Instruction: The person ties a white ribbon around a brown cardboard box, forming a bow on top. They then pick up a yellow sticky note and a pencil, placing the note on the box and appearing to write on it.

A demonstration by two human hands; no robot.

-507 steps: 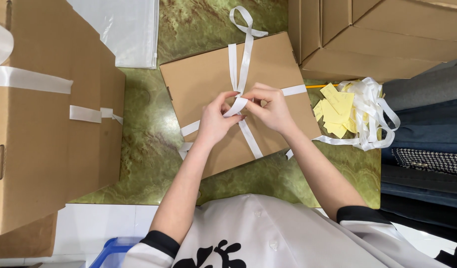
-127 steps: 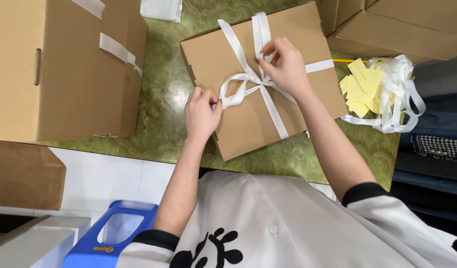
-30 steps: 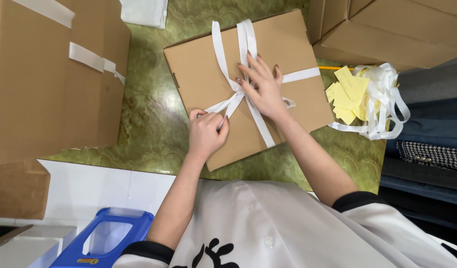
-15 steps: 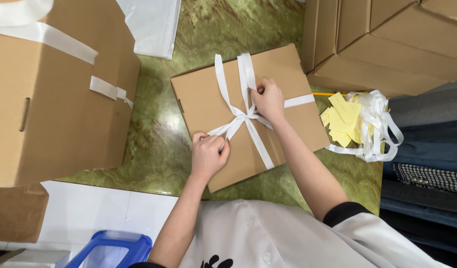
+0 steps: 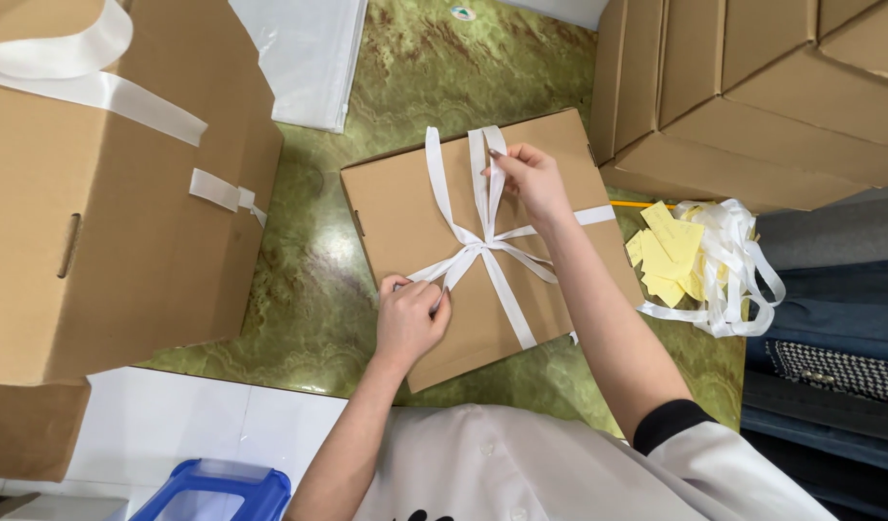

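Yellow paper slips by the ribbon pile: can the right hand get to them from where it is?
Probably yes: the right hand pinches ribbon on the flat box, and the yellow slips lie uncovered just beside it.

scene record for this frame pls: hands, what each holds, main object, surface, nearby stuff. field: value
left hand: left hand pinching one end of the white ribbon near the box's lower left edge
right hand: right hand gripping a ribbon loop above the knot
main object: flat brown cardboard box, ribbon crossed and knotted at its middle
surface: green marbled tabletop
left side: large brown carton with white tape
right side: yellow paper slips and loose white ribbon pile
bottom: blue plastic container
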